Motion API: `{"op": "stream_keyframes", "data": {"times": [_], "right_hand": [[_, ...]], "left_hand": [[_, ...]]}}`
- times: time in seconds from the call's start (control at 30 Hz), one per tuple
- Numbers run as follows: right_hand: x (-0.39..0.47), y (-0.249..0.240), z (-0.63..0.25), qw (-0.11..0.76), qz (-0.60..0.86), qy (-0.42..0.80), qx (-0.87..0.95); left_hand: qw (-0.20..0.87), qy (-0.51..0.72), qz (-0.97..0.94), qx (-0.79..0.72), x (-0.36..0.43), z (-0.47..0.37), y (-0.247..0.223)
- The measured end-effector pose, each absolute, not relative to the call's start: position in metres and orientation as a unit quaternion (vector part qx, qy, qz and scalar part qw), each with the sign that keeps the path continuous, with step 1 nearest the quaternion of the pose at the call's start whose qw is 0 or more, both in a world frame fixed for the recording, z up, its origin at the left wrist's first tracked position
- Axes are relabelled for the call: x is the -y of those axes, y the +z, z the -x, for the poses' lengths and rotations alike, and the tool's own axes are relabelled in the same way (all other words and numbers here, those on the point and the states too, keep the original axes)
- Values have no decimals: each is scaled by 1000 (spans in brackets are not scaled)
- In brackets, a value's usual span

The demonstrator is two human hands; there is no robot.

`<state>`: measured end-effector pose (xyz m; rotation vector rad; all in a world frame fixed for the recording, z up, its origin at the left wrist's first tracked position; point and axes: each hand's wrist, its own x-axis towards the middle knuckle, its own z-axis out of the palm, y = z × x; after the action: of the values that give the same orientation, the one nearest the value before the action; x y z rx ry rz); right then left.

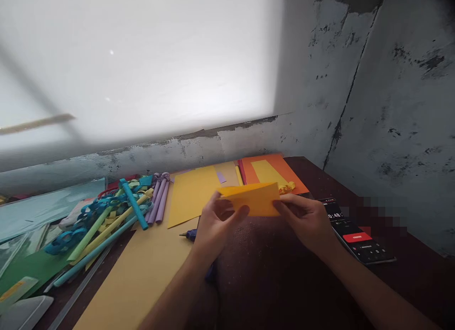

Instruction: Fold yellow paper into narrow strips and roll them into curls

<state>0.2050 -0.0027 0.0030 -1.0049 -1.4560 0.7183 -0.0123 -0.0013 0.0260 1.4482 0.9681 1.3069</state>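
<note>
Paper (258, 200), mid-frame: left fingers (238, 216) and right fingers (293, 202) pinch its ends.
Looks light, bendy, easily creased; judged best held gently by side edges.

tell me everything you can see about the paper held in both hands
The paper is yellow-orange, thin and smooth-looking, wider than tall. It appears folded over: a brighter layer shows along its top edge toward the left. It is held up over the dark table, near face toward the camera, with no visible writing. The left hand grips its left end, the right hand its right.
</note>
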Motion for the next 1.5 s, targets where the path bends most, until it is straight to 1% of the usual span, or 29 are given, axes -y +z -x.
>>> {"op": "stream_keyframes", "data": {"times": [0.07,0.13,0.23,0.33,0.57,0.77,0.93,1.03,1.2,1.37,1.5], "right_hand": [[2,4,-205,580,444,367,576],[2,5,-206,576,432,425,548],[2,8,-205,553,398,487,547],[3,11,-205,524,368,511,573],[2,14,-204,528,371,509,569],[-1,4,-210,535,380,532,535],[-1,5,-208,511,427,468,581],[-1,7,-206,500,419,480,587],[1,6,-206,458,431,486,606],[0,8,-206,453,447,501,586],[2,11,-204,416,435,462,651]], "left_hand": [[520,477,-600,-376,1,10,25],[553,455,-597,-363,2,8,23],[570,454,-578,-367,3,6,22],[580,457,-559,-378,4,7,21],[626,482,-487,-374,2,7,20],[596,511,-467,-406,-1,8,19],[593,474,-507,-409,-4,12,16],[577,432,-554,-416,-5,14,15],[500,378,-636,-450,-6,13,12],[538,383,-607,-441,-5,10,13],[532,365,-634,-427,-2,8,13]]}}
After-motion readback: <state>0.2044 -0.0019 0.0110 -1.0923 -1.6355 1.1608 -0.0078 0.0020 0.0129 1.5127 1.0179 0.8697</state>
